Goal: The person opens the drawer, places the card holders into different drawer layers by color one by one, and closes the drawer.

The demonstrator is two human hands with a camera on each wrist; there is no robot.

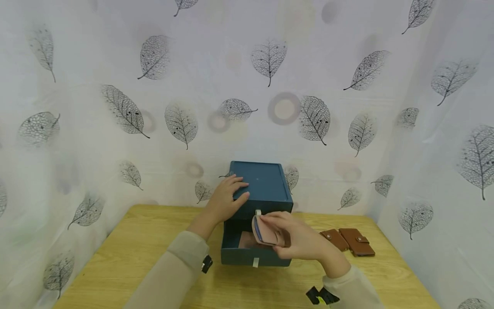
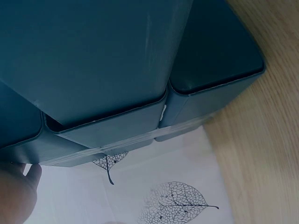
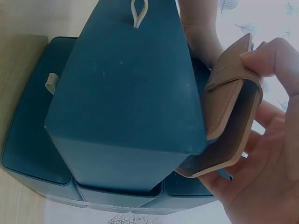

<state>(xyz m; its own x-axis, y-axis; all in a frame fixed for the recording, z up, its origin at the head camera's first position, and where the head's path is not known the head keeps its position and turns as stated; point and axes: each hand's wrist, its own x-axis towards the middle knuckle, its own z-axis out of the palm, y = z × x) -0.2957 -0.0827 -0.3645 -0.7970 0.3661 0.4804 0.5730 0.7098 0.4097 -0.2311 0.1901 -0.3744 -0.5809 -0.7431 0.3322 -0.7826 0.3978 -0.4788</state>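
Note:
A dark teal drawer box (image 1: 266,182) stands at the back of the table with one drawer (image 1: 272,258) pulled out. My left hand (image 1: 227,198) rests on the box's top left edge, fingers spread. The left wrist view shows the side of the pulled-out drawer (image 2: 93,56), with part of that hand at the lower left. My right hand (image 1: 299,236) grips a pinkish-tan wallet (image 1: 266,230) just above the drawer, thumb on one face. In the right wrist view the wallet (image 3: 224,112) has a strap around it and gapes partly apart. A flat pinkish thing (image 1: 246,240) lies inside the drawer.
Two brown snap-strap wallets (image 1: 356,241) lie on the wooden table (image 1: 146,244) to the right of the box. A pale pull loop (image 1: 256,262) sits on the drawer's front. White leaf-print sheeting (image 1: 216,86) hangs behind and at both sides.

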